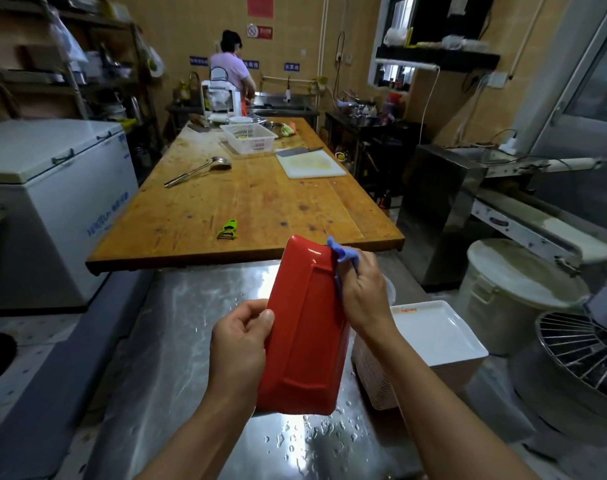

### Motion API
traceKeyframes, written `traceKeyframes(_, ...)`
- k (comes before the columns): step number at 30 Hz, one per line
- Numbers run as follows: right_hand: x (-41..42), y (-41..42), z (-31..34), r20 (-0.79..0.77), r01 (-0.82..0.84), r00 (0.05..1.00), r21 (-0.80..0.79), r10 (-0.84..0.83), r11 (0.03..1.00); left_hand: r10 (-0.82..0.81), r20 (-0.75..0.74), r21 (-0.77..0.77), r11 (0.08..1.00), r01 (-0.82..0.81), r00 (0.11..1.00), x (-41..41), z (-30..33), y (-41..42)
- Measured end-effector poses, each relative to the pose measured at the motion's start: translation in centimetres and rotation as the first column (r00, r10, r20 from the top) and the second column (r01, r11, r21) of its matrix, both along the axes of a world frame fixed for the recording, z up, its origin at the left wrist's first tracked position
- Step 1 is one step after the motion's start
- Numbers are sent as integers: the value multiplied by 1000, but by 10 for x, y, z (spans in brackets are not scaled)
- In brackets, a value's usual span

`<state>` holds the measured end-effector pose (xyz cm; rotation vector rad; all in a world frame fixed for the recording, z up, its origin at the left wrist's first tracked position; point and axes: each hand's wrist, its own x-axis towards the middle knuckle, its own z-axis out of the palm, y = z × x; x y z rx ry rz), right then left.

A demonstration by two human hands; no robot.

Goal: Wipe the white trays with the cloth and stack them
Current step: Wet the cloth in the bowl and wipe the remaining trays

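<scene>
- Left hand (239,344) grips the red-backed tray (305,327); right hand (360,292) pinches the blue cloth (343,254) against its edge.
- Wiping step, probably; next, stacking on the white tray (444,341) beside it.

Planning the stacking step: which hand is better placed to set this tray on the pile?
Probably the left hand: it grips the red-backed tray. The right hand pinches the blue cloth, though it is nearer the white trays.
</scene>
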<state>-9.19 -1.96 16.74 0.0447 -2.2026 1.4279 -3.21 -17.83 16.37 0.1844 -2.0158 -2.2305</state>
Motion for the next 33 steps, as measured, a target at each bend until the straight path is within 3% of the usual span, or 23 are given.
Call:
traceKeyframes(3, -4, 0, 3, 48, 48, 998, -7, -48, 999, 3, 50, 120, 993, -9, 999, -3, 0, 7)
traceKeyframes(7, -3, -7, -2, 147, 110, 981, 120, -127, 987, 36, 98, 326, 943, -66, 995, -17, -3, 15)
traceKeyframes(13, 18, -12, -15, 250, 99, 952, 293, -176, 951, 102, 167, 490, 854, -173, 981, -32, -5, 22)
traceKeyframes(16, 35, -14, -28, 247, 111, 950, 302, -190, 947, 149, 207, 533, 812, -239, 967, -43, 0, 23)
traceKeyframes(18, 41, -12, -32, 203, 160, 956, 235, -209, 959, 145, 220, 569, 784, -248, 965, -46, 2, 26)
traceKeyframes(20, 41, -5, -30, 183, 203, 961, 49, -209, 978, 81, 214, 619, 759, -199, 973, -44, 3, 31)
traceKeyframes(22, 41, 6, -28, 167, 144, 979, -193, -112, 970, -61, 172, 673, 736, -72, 983, -41, 2, 29)
traceKeyframes(24, 42, 17, -27, 127, 76, 991, -301, -39, 951, -253, 112, 658, 743, 119, 961, -41, 3, 17)
traceKeyframes(26, 40, 29, -26, 105, -7, 993, -366, 48, 931, -375, 80, 558, 785, 270, 923, -47, 5, 2)
traceKeyframes(28, 37, 40, -22, 102, -83, 986, -397, 134, 914, -374, 90, 477, 830, 290, 923, -58, 12, -11)
traceKeyframes(30, 32, 50, -15, 101, -118, 981, -371, 166, 921, -365, 113, 483, 833, 270, 924, -71, 19, -24)
traceKeyframes(33, 27, 59, -4, 112, -212, 958, -335, 262, 918, -478, 182, 523, 787, 328, 859, -81, 28, -40)
